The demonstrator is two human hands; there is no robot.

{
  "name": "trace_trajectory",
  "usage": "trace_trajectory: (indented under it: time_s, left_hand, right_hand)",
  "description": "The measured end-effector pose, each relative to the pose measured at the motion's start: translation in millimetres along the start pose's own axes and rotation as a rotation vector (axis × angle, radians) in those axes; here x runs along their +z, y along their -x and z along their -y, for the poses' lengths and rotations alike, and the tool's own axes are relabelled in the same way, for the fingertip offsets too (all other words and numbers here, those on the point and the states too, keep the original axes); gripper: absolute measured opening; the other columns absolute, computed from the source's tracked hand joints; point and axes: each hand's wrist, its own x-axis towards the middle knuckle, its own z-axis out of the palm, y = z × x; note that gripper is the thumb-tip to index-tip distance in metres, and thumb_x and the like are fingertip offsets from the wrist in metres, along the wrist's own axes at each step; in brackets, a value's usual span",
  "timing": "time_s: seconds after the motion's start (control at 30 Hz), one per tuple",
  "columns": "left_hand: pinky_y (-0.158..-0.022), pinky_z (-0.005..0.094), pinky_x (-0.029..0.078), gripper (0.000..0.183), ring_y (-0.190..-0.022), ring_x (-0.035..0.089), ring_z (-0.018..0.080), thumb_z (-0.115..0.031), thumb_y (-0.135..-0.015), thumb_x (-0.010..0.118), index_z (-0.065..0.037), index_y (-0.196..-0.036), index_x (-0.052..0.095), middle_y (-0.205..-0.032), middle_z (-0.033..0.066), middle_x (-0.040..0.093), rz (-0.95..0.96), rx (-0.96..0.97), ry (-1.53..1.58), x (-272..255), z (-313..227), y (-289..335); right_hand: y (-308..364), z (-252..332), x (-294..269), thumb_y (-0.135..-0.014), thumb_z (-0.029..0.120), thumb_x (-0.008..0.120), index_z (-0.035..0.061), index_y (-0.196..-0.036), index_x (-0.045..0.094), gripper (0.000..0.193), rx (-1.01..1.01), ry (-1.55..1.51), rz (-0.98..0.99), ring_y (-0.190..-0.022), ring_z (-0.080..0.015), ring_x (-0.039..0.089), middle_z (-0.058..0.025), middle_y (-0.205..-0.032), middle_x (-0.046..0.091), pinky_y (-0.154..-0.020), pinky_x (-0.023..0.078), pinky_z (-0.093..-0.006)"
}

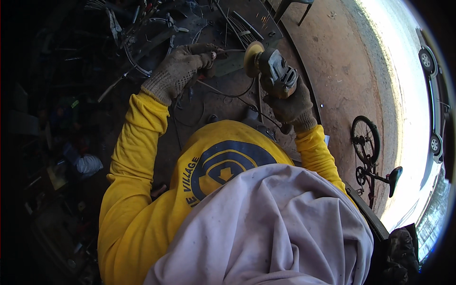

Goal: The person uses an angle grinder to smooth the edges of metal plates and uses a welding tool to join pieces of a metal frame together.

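Both of my hands wear brown knitted work gloves. My right hand (292, 104) is wrapped round the body of an angle grinder (278, 76), whose pale yellowish disc (253, 58) points left. In front of the disc, my left hand (183, 69) is closed on a thin metal rod (232, 50). That rod reaches right to the disc's edge; whether it touches I cannot tell. A dark cable (223, 94) loops below the hands. Beneath them is a dark metal worktable (228, 69).
Metal strips, a wire hoop (130, 59) and other scrap crowd the table's far left. Tiny orange sparks show beyond the grinder. A chair (294, 9) stands at the far right, a bicycle (365, 147) lower right, and a car (432, 95) outside. Dark clutter fills the left side.
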Motion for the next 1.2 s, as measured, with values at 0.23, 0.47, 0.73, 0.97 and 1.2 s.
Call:
trace_trajectory:
  time_s: [0.23, 0.47, 0.73, 0.97, 1.2]
  left_hand:
    - [-0.082, 0.0195, 0.054, 0.035, -0.091, 0.067, 0.0135, -0.002, -0.100, 0.054, 0.009, -0.133, 0.056, -0.106, 0.0097, 0.067, 0.268, -0.049, 0.413, -39.0, 26.8, -11.3]
    - [-0.085, 0.0193, 0.055, 0.037, -0.101, 0.067, 0.0143, -0.002, -0.102, 0.048, 0.012, -0.136, 0.051, -0.116, 0.0137, 0.066, 0.471, 0.004, 0.595, -37.0, 37.9, -9.2]
    - [-0.090, 0.0162, 0.053, 0.037, -0.114, 0.066, 0.0152, -0.001, -0.099, 0.048, 0.012, -0.134, 0.051, -0.125, 0.0152, 0.065, 0.459, 0.036, 0.750, -48.2, 72.9, -11.3]
    - [-0.088, 0.0180, 0.051, 0.018, -0.090, 0.062, 0.0087, -0.005, -0.098, 0.052, 0.007, -0.109, 0.059, -0.097, 0.0048, 0.064, 0.293, 0.120, 0.284, -31.9, 53.4, -1.6]
    - [-0.070, 0.0171, 0.049, 0.021, -0.075, 0.056, 0.0036, -0.008, -0.098, 0.054, 0.007, -0.110, 0.061, -0.086, 0.0007, 0.057, 0.322, 0.374, 0.446, -14.8, 70.4, -16.1]
  right_hand:
    - [-2.6, -6.6, 2.8, -0.063, 0.023, 0.092, 0.0035, -0.130, 0.054, 0.080, -0.051, -0.001, -0.024, -0.112, -0.0313, 0.067, -0.0168, -0.121, 0.068, -0.097, 0.053, -0.0410]
    - [-3.0, -8.6, 4.8, -0.065, 0.023, 0.091, 0.0036, -0.130, 0.054, 0.078, -0.044, 0.005, -0.031, -0.110, -0.0312, 0.068, -0.0163, -0.120, 0.069, -0.096, 0.054, -0.0414]
    - [5.2, -11.6, -4.4, -0.064, 0.023, 0.089, 0.0043, -0.129, 0.055, 0.076, -0.035, 0.015, 0.061, -0.108, -0.0287, 0.069, -0.0147, -0.119, 0.069, -0.095, 0.054, -0.0399]
    - [3.0, -8.8, -0.7, -0.061, 0.020, 0.089, 0.0048, -0.127, 0.057, 0.075, -0.061, -0.060, 0.071, -0.108, -0.0268, 0.068, -0.0132, -0.118, 0.070, -0.094, 0.054, -0.0386]
    - [4.8, 1.7, -5.9, -0.060, 0.019, 0.089, 0.0056, -0.127, 0.058, 0.075, -0.016, -0.067, 0.129, -0.109, -0.0260, 0.068, -0.0125, -0.120, 0.069, -0.095, 0.053, -0.0387]
